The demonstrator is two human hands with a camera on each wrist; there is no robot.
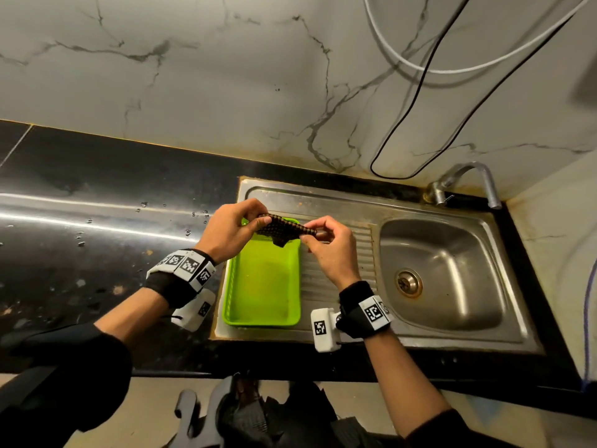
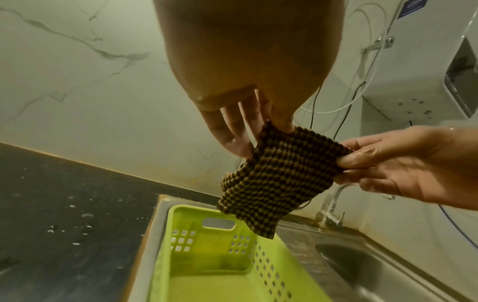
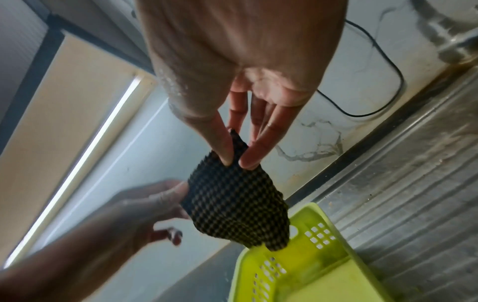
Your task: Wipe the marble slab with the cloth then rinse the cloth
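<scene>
The dark marble surface point(image 1: 97, 227) lies open left of the sink unit, carrying only scattered water drops point(image 1: 142, 206), so a hand could pass there freely. On the drainboard point(image 1: 336, 270) a green plastic basket point(image 1: 263, 320) fills the left part, against the surface's edge; the ribbed strip to its right is bare. The sink basin point(image 1: 452, 273) stands open, with the tap point(image 1: 465, 182) arching over its back right corner. A black cable point(image 1: 407, 124) and a white cable point(image 1: 452, 71) hang against the wall above.

Black-and-tan checked cloth point(image 2: 278, 177), lime-green basket point(image 1: 292, 305)
</scene>
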